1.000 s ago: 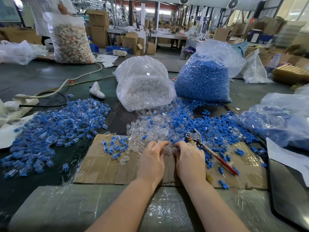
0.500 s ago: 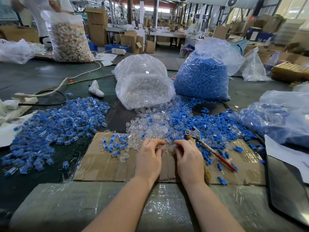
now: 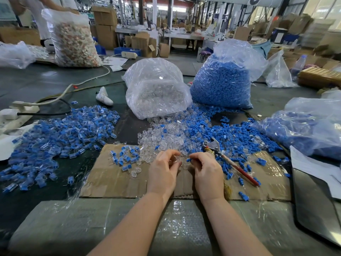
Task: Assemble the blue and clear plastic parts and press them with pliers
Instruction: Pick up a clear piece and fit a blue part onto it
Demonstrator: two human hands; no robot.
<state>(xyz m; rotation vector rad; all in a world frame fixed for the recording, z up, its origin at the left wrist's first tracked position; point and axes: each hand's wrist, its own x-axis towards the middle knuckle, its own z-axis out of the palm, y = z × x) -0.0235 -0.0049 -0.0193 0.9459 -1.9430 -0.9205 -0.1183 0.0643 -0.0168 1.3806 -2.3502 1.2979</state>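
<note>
No legible text, labels or numbers anywhere (background boxes too blurred).

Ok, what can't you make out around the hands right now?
Head view only:
- Clear part in left hand: curled fingers hide it; transparent, too small to confirm.
- Blue part in right hand: only its tip shows.
- Pliers: second handle behind right hand.

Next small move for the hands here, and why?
Probably bring the two parts together and seat the blue part, pinched in the right hand, into the clear part that the left hand seems to hold. The fingertips sit close but the parts look unjoined, and the pliers lie untouched on the cardboard, so pressing comes afterwards.
</note>
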